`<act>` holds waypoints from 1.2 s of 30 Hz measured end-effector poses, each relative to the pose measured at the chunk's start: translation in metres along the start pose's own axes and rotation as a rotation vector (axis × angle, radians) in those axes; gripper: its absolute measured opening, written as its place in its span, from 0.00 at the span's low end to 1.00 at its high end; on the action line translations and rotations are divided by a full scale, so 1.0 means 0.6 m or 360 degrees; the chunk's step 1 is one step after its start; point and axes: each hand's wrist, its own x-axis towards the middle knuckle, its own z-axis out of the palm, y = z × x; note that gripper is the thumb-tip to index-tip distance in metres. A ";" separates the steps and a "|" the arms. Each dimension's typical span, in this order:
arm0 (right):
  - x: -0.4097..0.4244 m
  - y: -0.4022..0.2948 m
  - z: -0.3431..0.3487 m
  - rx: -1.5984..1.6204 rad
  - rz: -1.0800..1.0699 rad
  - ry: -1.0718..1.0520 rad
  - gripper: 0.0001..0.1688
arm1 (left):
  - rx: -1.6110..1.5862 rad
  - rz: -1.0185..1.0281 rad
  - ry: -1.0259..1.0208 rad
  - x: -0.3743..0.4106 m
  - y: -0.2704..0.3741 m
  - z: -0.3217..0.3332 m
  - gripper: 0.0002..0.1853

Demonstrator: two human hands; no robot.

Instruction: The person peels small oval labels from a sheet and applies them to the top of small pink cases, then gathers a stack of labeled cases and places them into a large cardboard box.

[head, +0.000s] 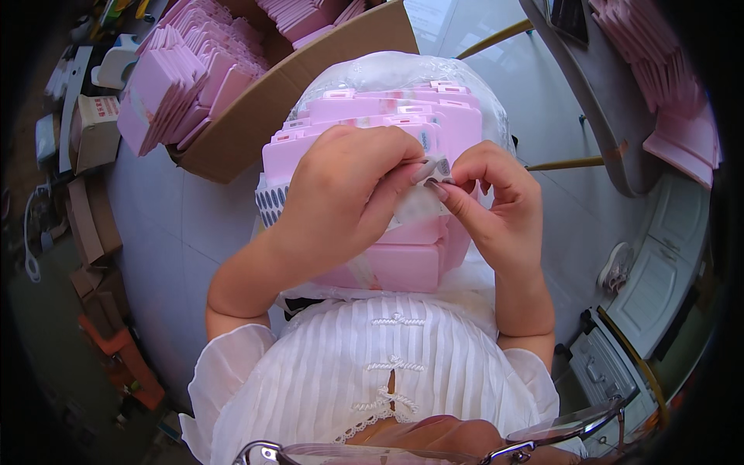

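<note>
Several flat pink plastic cases with small clasps (401, 267) lie in overlapping stacks on my lap, over a clear plastic cover (395, 67). My left hand (349, 186) pinches the edge of a sheet of small oval stickers (271, 200) between thumb and forefinger. Part of that sheet passes beneath the hand, and its printed ovals show at the left. Close by on the right, the thumb and fingers of my right hand (494, 197) touch the sheet's right end beside a grey oval sticker (443, 167). Whether that sticker is loose from its backing cannot be told.
A cardboard box (302, 81) holding many pink cases stands at the upper left. More pink cases (683, 133) lie on a grey table (616, 104) at the right, near a dark phone-like device (568, 20). A shoe (616, 267) is on the floor by white cabinets (657, 279).
</note>
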 end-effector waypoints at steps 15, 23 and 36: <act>-0.003 -0.003 -0.012 -0.0239 -0.0078 0.0184 0.10 | 0.0032 0.0131 0.0035 0.005 -0.008 0.015 0.07; -0.001 0.008 -0.035 0.0189 0.0068 0.0320 0.07 | 0.0024 -0.0082 -0.0025 0.004 -0.015 0.019 0.06; 0.060 0.061 -0.060 0.0140 0.0771 0.0397 0.11 | 0.0049 -0.0070 -0.0039 0.006 -0.025 0.027 0.06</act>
